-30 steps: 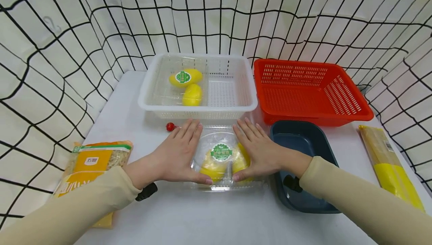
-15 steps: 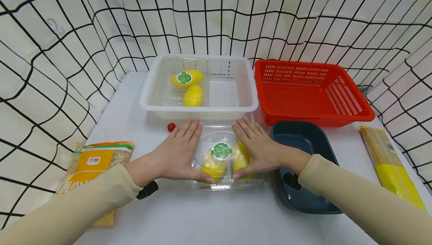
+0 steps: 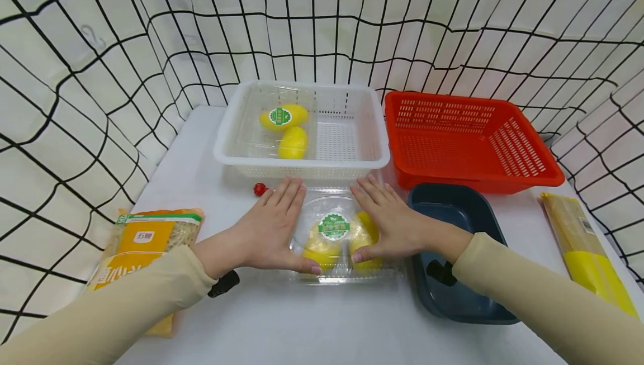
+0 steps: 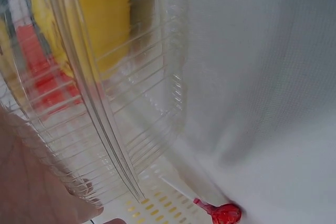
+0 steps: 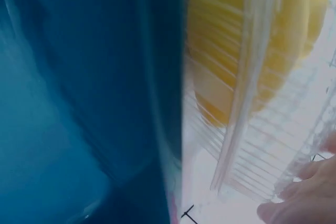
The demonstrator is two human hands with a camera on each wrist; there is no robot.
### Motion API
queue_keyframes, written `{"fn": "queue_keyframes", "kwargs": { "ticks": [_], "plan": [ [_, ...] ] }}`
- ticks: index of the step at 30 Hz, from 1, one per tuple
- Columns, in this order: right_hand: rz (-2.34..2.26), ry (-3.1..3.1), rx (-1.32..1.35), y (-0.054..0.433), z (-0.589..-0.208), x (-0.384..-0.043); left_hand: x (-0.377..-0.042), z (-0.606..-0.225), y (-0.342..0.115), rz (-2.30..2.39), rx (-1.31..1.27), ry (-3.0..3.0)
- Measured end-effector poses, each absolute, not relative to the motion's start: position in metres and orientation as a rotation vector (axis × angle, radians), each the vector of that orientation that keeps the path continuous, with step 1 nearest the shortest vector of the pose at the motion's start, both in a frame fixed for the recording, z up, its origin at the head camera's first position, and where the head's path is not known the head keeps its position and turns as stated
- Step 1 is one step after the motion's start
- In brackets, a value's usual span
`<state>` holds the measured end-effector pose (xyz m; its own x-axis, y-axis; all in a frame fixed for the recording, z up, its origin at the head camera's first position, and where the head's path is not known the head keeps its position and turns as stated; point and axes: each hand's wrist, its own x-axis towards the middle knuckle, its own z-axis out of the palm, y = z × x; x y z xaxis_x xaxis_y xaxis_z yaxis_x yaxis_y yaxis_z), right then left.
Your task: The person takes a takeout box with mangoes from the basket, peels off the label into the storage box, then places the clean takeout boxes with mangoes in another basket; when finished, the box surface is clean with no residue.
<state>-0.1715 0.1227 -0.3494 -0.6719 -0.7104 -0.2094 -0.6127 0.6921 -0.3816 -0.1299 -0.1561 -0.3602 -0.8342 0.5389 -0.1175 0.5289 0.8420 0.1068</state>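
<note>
A clear plastic clamshell box point(image 3: 322, 200) lies in front of the white basket, with yellow mango-like fruits point(image 3: 322, 250) inside and a green label point(image 3: 334, 226) on its lid. My left hand point(image 3: 271, 233) rests flat on the left side of the lid, fingers straight, thumb toward the near edge. On the opposite side, my right hand point(image 3: 394, 225) lies the same way. Ribbed clear box walls point(image 4: 142, 135) and yellow fruit show in the left wrist view. The right wrist view has my fingertips point(image 5: 299, 203) at the box edge.
Behind stand a white basket point(image 3: 302, 162) holding another clear fruit box and a red basket point(image 3: 473, 183). A dark blue tray point(image 3: 453, 205) sits close at right. A red lollipop point(image 3: 260, 189), a grain bag point(image 3: 146, 247) and a yellow packet point(image 3: 586, 247) lie around.
Both hands stay in place on the clamshell box. The head view has shifted slightly, so everything appears a little further right.
</note>
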Motion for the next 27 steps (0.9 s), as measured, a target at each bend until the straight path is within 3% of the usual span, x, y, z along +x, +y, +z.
{"fn": "queue_keyframes", "kwargs": {
  "ticks": [27],
  "plan": [
    [-0.581,2.379,-1.443,0.069,-0.331,-0.193,-0.129,-0.358,-0.155,0.107,0.815,2.846]
  ]
}}
